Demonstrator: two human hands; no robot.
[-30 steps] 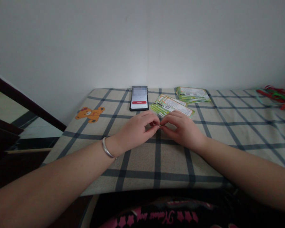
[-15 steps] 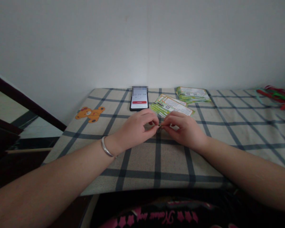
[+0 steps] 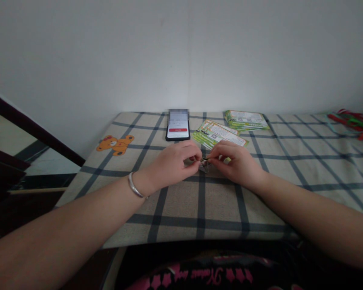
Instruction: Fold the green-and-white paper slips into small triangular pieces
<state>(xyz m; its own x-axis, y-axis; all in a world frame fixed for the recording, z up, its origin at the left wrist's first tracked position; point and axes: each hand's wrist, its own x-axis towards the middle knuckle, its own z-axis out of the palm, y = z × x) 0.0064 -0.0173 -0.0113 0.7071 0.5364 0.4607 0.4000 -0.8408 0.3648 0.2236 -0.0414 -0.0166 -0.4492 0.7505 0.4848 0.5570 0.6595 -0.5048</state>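
My left hand (image 3: pixel 175 163) and my right hand (image 3: pixel 234 163) meet fingertip to fingertip over the checked cloth (image 3: pixel 181 201). Both pinch a small thin item (image 3: pixel 203 162) between thumb and fingers; it is too small to name, and a bit of clear wrapping seems to hang under it. A silver bangle (image 3: pixel 134 186) circles my left wrist. Just beyond my right hand lies a green and white leaflet (image 3: pixel 218 135).
A phone (image 3: pixel 178 125) with a lit screen lies at the back of the table. A stack of green leaflets (image 3: pixel 245 119) sits to its right. Red and green strips (image 3: pixel 353 121) lie at the far right. A bear picture (image 3: pixel 115 144) marks the cloth's left side. A white wall stands behind.
My hands stay together in the same place. The fingers have shifted slightly, and a small clear piece now shows below the pinch.
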